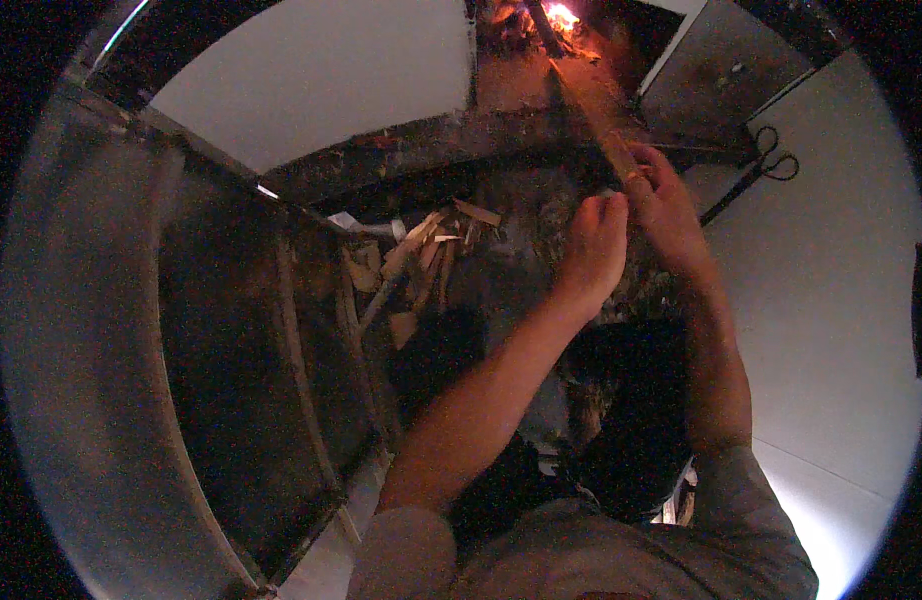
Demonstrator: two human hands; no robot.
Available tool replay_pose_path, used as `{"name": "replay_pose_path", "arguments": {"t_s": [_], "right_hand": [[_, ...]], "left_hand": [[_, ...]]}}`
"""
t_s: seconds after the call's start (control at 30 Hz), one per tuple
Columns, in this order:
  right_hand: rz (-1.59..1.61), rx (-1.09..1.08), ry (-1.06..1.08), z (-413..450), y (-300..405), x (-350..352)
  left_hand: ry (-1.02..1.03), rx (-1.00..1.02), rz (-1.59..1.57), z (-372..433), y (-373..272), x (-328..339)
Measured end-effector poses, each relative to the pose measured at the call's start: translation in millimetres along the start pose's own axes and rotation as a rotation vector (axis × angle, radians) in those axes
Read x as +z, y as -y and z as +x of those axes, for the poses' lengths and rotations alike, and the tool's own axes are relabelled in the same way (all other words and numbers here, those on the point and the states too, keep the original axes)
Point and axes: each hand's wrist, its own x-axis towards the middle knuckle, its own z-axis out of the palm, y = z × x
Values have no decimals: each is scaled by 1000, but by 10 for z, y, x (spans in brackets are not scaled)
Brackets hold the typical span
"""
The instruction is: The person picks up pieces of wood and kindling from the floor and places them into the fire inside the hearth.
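A long, pale brown stick [594,120], apparently wooden, slants from my hands towards the burning fire [562,16] at the top of the view. My right hand [665,206] is wrapped around its near part. Close beside that end, my left hand [597,236] has its fingers curled; whether it grips the stick or only touches it is hard to see. The stick's far tip lies just short of a charred log [542,28] in the fire.
Split kindling [423,247] is heaped on the floor left of my hands. A dark stone or brick hearth edge [408,154] crosses ahead. Dark tongs or shears with looped handles [772,161] lean at right. A wooden-framed dark panel [228,315] stands on the left.
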Motion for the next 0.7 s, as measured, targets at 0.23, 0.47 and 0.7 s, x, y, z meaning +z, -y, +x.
{"name": "replay_pose_path", "arguments": {"t_s": [0.23,0.47,0.7], "right_hand": [[128,-6,104,-27,171,306],[53,7,125,83,359,461],[-37,-63,87,150,585,617]], "left_hand": [[-135,-74,-180,-50,-150,-2],[-32,-199,-465,-70,-489,-219],[-108,-173,-400,92,-422,-398]]}}
